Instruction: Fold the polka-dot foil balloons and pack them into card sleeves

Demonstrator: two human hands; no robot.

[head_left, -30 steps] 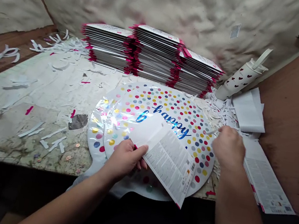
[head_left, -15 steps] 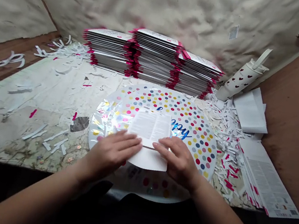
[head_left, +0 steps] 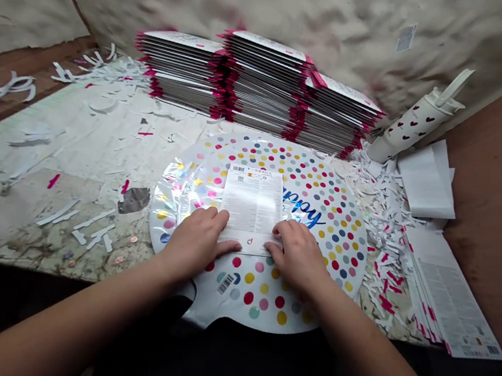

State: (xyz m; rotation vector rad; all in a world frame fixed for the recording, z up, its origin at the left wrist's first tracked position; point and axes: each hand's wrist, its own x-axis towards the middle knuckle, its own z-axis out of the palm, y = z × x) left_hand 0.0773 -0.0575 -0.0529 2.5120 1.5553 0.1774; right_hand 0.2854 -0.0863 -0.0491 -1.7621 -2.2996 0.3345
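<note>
A white printed paper packet (head_left: 252, 204) lies on a flat foil balloon (head_left: 259, 280) with coloured dots and blue lettering. Small print, a barcode and symbols cover the packet's upper face, and a small red mark shows near its lower edge. My left hand (head_left: 198, 236) grips the packet's lower left corner, its thumb along the near edge. At the lower right corner, my right hand (head_left: 298, 255) holds it with curled fingers and thumb. The near edge looks folded over.
Three stacks of pink-edged packets (head_left: 262, 87) stand against the back wall. A white tumbler with hearts (head_left: 409, 130) leans at the right, near paper shreds (head_left: 380, 203) and fanned printed sheets (head_left: 462, 307). More paper strips (head_left: 99, 230) litter the left side.
The blank white flap at the packet's near end has folded up onto it. Both hands have moved from lying flat across it to gripping its lower corners. The view has shifted slightly.
</note>
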